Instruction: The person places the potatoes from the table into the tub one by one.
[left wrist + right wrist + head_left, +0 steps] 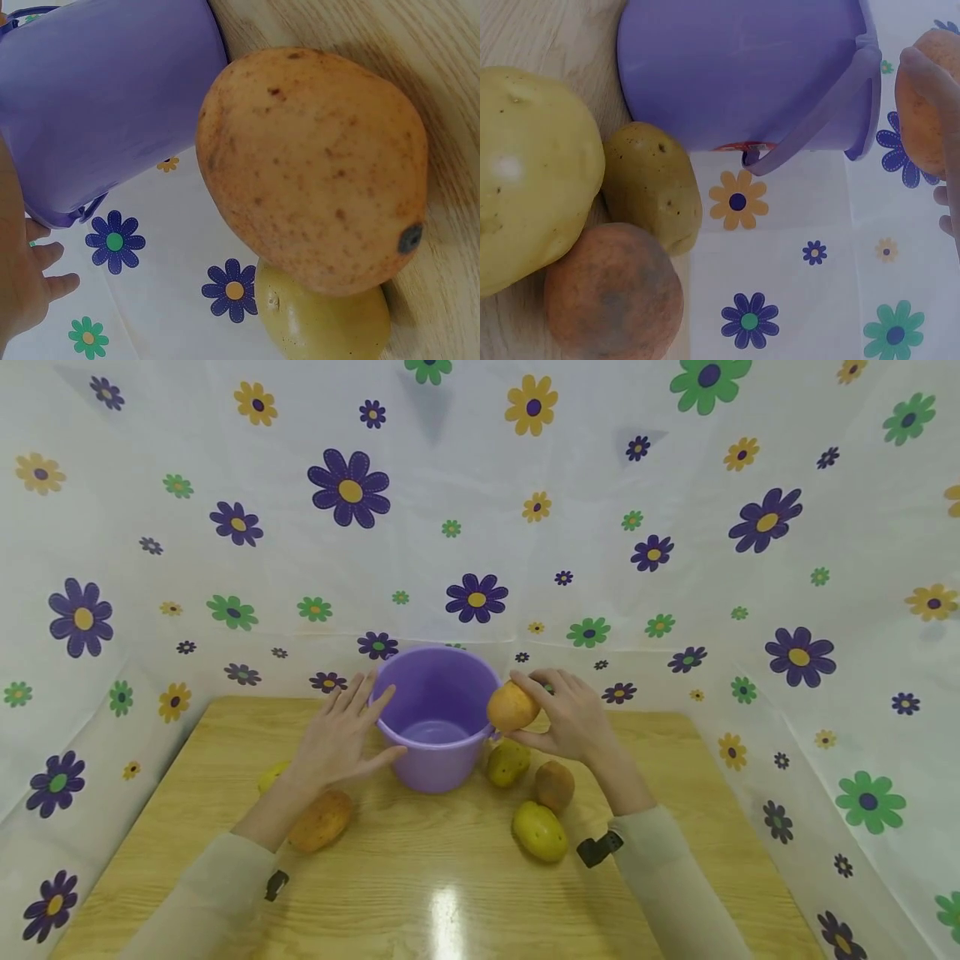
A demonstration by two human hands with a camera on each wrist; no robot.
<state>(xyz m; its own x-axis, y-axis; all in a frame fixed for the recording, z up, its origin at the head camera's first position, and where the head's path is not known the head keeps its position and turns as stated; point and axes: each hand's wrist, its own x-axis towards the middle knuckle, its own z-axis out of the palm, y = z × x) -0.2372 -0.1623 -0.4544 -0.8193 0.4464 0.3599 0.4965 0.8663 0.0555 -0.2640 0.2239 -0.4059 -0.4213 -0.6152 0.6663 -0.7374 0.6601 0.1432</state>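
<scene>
A purple bucket (pixel 435 768) stands upright at the table's far middle, its inner floor visible. My right hand (pixel 573 714) grips an orange-tan potato (pixel 513 706) between thumb and fingers, raised beside the bucket's right rim. At the left rim is my left hand (pixel 341 735), its fingers spread and straight; whether it touches the rim I cannot tell. Below the right hand lie a yellow-green potato (pixel 651 187), a brown potato (pixel 615 292) and a larger yellow potato (pixel 540 832). Near the left wrist rest a big orange-brown potato (pixel 315 165) and a yellow potato (pixel 322 315), partly hidden.
The wooden table (pixel 420 893) carries everything. A white cloth with printed flowers (pixel 480 543) hangs behind it and along both sides. The bucket's purple handle (pixel 817 112) hangs down on its right side.
</scene>
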